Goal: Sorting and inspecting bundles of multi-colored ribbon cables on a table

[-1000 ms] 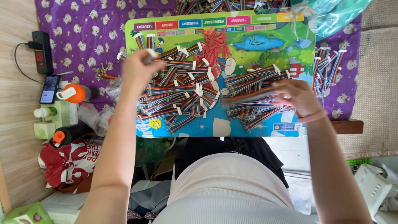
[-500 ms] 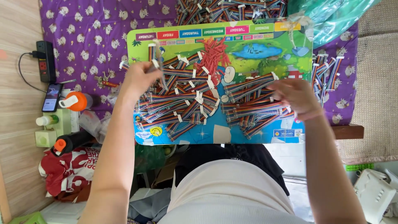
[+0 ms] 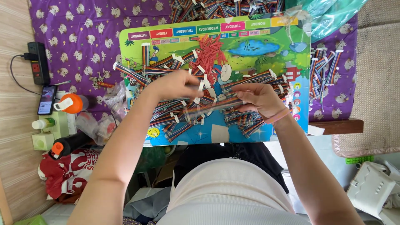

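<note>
A colourful picture board (image 3: pixel 250 46) lies on a purple patterned cloth (image 3: pixel 75 25). It is covered with many rainbow ribbon cable bundles (image 3: pixel 166 114) that have white ends. My left hand (image 3: pixel 175 85) and my right hand (image 3: pixel 254 98) meet over the board's middle. Between them they hold one ribbon cable bundle (image 3: pixel 216 103), which is stretched level and somewhat blurred. A heap of red wire ties (image 3: pixel 210 52) lies just beyond my hands.
More cable bundles lie at the cloth's right side (image 3: pixel 323 71) and along the far edge (image 3: pixel 225 6). A teal plastic bag (image 3: pixel 333 16) is at the top right. At the left are a power strip (image 3: pixel 37 62), a phone (image 3: pixel 46 100), an orange-capped bottle (image 3: pixel 73 103) and keys (image 3: pixel 98 79).
Both hands have moved inward from the outer cable piles and now meet at the board's centre, holding one bundle. The view has shifted slightly.
</note>
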